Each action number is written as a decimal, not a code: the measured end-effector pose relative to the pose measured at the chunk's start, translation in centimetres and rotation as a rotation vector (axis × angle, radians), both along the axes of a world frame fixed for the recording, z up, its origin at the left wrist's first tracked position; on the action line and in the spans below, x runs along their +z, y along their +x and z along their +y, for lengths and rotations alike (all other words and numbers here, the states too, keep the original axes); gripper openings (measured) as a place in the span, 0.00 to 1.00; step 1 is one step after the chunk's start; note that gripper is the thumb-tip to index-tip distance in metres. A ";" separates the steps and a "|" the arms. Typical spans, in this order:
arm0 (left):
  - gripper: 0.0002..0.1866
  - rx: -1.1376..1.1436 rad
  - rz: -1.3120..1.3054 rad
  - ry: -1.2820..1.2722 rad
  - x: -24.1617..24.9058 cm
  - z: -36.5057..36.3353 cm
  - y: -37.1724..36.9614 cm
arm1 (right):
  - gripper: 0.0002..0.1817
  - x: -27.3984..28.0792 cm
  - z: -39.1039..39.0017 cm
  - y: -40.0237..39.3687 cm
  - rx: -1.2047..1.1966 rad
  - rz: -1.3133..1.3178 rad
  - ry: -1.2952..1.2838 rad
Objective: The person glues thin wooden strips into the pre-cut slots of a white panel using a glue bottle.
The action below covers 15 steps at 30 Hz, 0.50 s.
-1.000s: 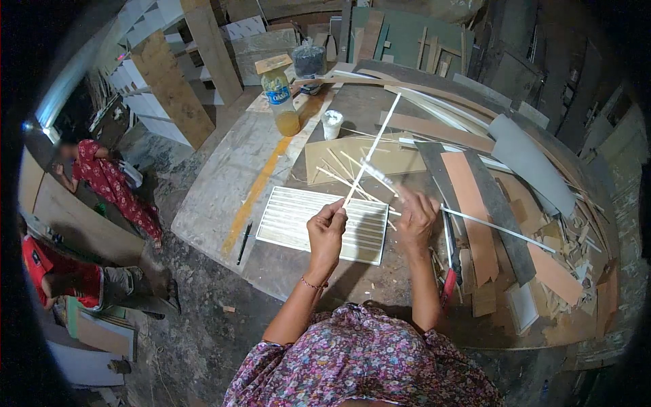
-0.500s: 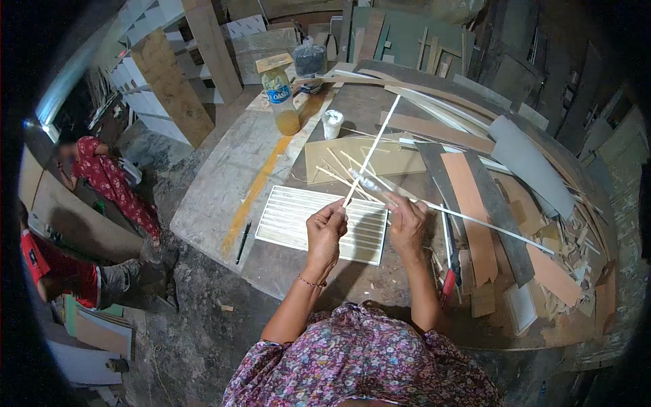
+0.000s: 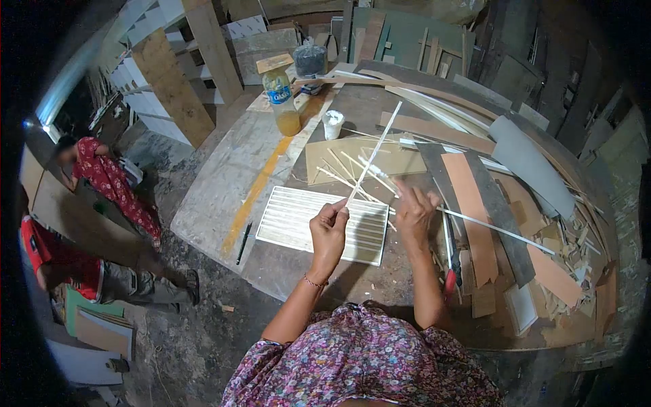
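Note:
My left hand [image 3: 328, 234] pinches the lower end of a thin pale wooden strip [image 3: 377, 152], which slants up and away over the table. My right hand [image 3: 415, 211] is closed around a small stick [image 3: 385, 180] whose far end is coated in white paste, close beside the strip; its fingers are slightly blurred. Under and beyond my left hand lies a white slatted panel [image 3: 319, 224]. Several loose thin sticks [image 3: 337, 169] rest on a tan board [image 3: 407, 159] behind it. A white cup [image 3: 333, 124] with white paste at its rim stands farther back.
A bottle of amber liquid [image 3: 287, 122] stands at the back left, a dark pen [image 3: 244, 243] by the panel. Veneer strips [image 3: 468, 217], a red-handled tool [image 3: 450, 281] and offcuts [image 3: 569, 251] lie at right. Two people, one in a floral dress [image 3: 115, 180], are at left.
My right hand has shifted slightly right and up, its coated stick moving up along the strip. The strip has tilted slightly. At left, the person in the red shirt has moved a foot.

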<state>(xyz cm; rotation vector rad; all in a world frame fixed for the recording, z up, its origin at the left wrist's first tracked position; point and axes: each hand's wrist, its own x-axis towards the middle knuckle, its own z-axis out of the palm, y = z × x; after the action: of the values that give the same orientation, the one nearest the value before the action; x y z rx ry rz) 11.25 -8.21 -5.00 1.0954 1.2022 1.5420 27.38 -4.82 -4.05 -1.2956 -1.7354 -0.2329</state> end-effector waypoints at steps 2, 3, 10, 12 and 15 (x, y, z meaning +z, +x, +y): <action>0.10 -0.011 -0.059 -0.012 -0.2 0.2 0.0 | 0.15 -0.4 -0.7 -0.7 0.040 0.000 0.028; 0.10 -0.017 -0.088 -0.018 -0.2 0.4 0.0 | 0.15 -0.6 -1.0 -1.0 0.053 -0.006 0.054; 0.07 -0.062 -0.256 -0.053 -0.1 0.7 0.0 | 0.16 -1.6 -2.7 -1.6 0.110 -0.038 0.033; 0.06 -0.051 -0.263 -0.071 -0.1 0.7 0.0 | 0.16 -1.4 -2.8 -1.6 0.163 0.035 0.002; 0.06 -0.066 -0.247 -0.088 -0.1 0.7 -0.1 | 0.15 -1.1 -2.5 -1.3 0.151 0.100 -0.023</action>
<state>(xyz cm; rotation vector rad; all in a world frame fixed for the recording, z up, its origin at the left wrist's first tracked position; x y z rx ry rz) 11.12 -7.53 -5.07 0.8516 1.0442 1.5097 26.05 -7.30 -5.11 -1.1668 -1.7447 -0.0601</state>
